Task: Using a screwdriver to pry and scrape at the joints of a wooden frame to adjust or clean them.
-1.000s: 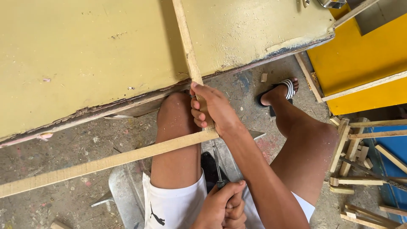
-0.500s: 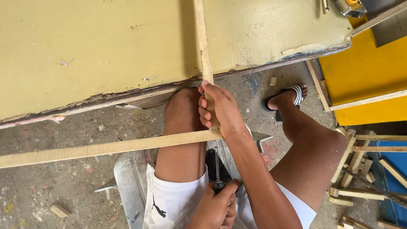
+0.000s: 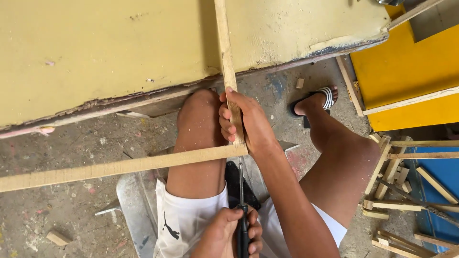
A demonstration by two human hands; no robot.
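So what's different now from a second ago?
The long wooden strip has swung its left end up, so it lies flatter across the knee. The left hand shows more clearly now, gripping a black-handled screwdriver that points up at the corner where the strips meet. Unchanged: the right hand still grips the upright strip in front of the yellow board.
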